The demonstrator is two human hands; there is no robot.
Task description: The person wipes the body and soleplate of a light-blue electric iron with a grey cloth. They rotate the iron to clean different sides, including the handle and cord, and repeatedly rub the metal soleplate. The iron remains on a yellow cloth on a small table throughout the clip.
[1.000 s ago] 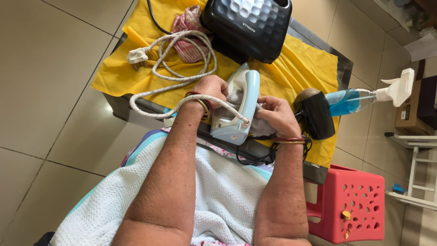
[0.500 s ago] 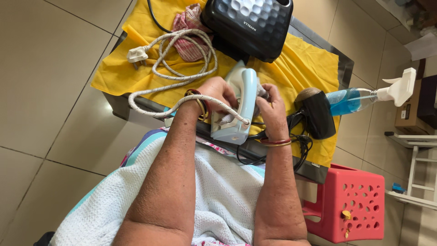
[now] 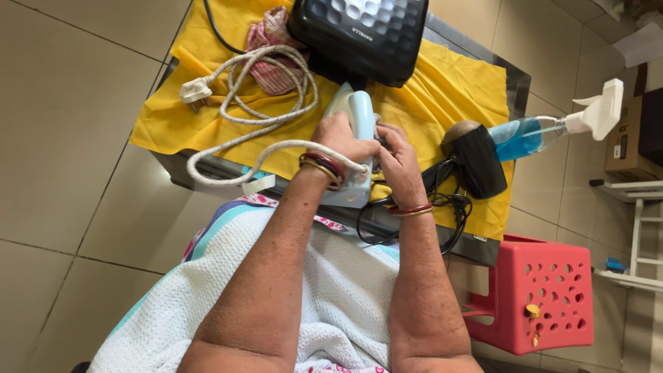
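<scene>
While both hands, left (image 3: pixel 340 138) and right (image 3: pixel 397 162), grasp the pale blue iron (image 3: pixel 356 117), the black dryer (image 3: pixel 476 162) lies at three o'clock.

The iron (image 3: pixel 353 141) is smooth, shiny plastic, pale blue and white. Its cord (image 3: pixel 238 93) has a woven cloth cover. The yellow cloth (image 3: pixel 449 93) looks soft and matt. The black box (image 3: pixel 359 34) is glossy, bumpy plastic. The red stool (image 3: pixel 545 297) is matt plastic.
</scene>
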